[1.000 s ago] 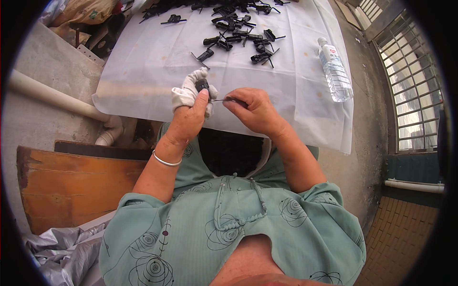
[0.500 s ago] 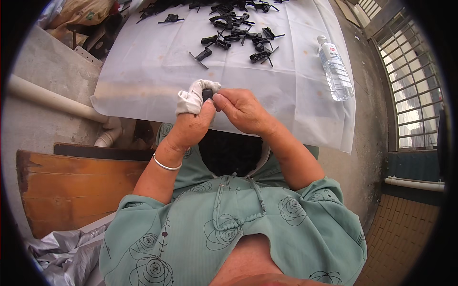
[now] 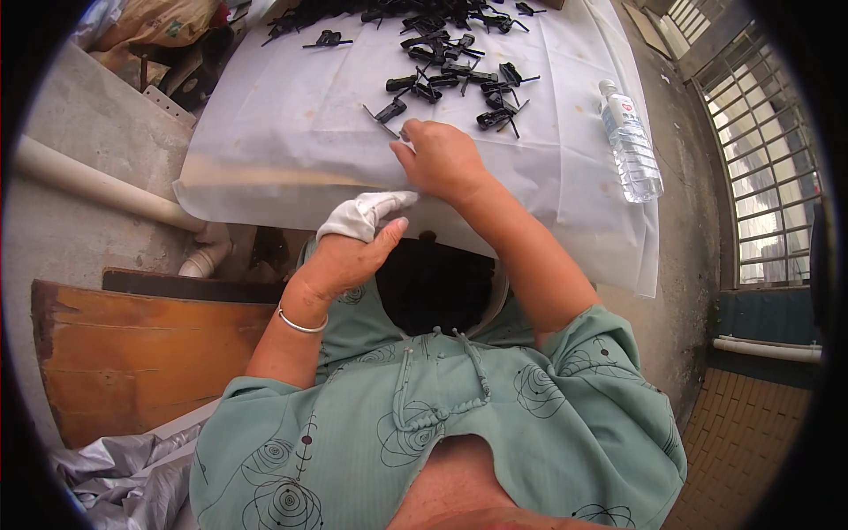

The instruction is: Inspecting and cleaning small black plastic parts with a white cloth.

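Note:
My left hand (image 3: 358, 238), its fingers in a white cloth glove that leaves the thumb bare, hovers at the table's near edge. Its thumb stands apart from the fingers and nothing shows between them. Further forward, my right hand (image 3: 443, 161) reaches over the sheet, bare, with thumb and fingertips apart. Closest to those fingertips lies a small black plastic clip-like part (image 3: 389, 110) with a thin strip across its end. Below my hands, a dark opening of a container (image 3: 435, 287) sits between my knees, and a small dark rounded piece (image 3: 427, 236) shows at its far side.
A translucent plastic sheet (image 3: 283, 132) covers the table. Several similar black parts (image 3: 459, 75) are strewn there, heaped toward the far edge. A water bottle (image 3: 629, 141) lies at right. A wooden board (image 3: 159, 353) and a white pipe (image 3: 106, 185) are at left.
My hands have separated. The black piece they held between them is out of both. My right hand has moved forward toward the parts; the left has dropped slightly nearer to me.

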A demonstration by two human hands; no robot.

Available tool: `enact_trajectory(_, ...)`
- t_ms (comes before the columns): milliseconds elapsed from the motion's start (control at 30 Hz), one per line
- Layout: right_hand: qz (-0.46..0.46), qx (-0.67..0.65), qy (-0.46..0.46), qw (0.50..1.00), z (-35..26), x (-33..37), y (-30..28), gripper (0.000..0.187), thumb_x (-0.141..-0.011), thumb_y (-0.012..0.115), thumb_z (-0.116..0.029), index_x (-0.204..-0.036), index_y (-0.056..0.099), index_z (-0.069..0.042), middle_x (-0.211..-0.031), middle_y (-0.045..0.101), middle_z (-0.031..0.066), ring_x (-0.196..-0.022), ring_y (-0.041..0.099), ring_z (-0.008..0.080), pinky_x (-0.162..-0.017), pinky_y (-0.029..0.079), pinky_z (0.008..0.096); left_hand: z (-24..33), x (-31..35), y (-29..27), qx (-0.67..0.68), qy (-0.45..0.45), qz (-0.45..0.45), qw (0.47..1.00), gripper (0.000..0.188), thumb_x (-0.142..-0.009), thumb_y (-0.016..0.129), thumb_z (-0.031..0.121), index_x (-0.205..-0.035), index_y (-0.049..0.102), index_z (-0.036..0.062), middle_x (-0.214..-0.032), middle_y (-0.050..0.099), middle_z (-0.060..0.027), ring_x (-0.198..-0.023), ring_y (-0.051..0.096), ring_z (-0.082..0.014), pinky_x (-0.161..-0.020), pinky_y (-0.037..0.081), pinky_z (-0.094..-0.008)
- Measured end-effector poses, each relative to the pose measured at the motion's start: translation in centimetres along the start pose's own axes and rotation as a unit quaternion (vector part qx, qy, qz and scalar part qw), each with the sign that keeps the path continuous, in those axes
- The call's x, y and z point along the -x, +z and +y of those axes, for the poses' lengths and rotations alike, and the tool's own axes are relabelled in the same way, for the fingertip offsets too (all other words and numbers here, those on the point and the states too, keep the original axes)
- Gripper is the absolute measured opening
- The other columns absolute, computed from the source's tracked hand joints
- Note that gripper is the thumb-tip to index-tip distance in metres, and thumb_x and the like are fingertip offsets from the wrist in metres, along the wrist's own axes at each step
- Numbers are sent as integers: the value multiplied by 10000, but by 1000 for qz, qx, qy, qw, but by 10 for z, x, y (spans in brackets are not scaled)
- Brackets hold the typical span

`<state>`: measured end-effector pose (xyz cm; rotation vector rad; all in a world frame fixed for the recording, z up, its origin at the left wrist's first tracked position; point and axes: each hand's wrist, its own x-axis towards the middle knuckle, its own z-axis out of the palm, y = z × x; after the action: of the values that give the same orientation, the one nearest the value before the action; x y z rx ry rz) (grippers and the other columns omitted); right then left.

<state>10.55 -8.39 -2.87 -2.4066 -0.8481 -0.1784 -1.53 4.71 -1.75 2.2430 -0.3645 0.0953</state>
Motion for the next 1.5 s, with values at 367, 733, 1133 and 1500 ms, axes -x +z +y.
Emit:
enact_trajectory(367,56,-236,-83,967,-2,31,-6,103,-780,597,-106,-803,579,-7,-657,554,115,-567,530,221,-532,419,316,-34,-18,0,656,-229,156,702,205,-914,448,146,-1069,516,31,-963,590,-93,-669,565,-120,-488,429,-232)
enact_trajectory(733,91,-269,-193,939,10,64,-36,125,-755,611,-17,-876,576,-14,-679,560,89,-539,510,185,-511,413,280,9,-30,1,795,-140,27,590,238,-902,508,179,-1111,498,66,-904,628,-115,-575,506,-96,-462,413,-237)
enact_trajectory(1133,54,-451,58,889,-5,62,-42,164,-849,597,-140,-765,566,-3,-652,534,-27,-575,419,33,-505,367,214,35,-24,21,388,-72,80,915,263,-859,512,46,-1120,490,20,-854,571,-33,-598,494,-40,-501,428,-172)
enact_trajectory(1500,-21,-399,20,916,-2,70,-36,269,-908,493,-193,-748,558,13,-615,502,46,-579,429,103,-553,392,276,38,-24,35,152,-1,191,970,286,-814,545,7,-1091,503,-52,-931,583,-73,-765,534,-92,-696,467,-229)
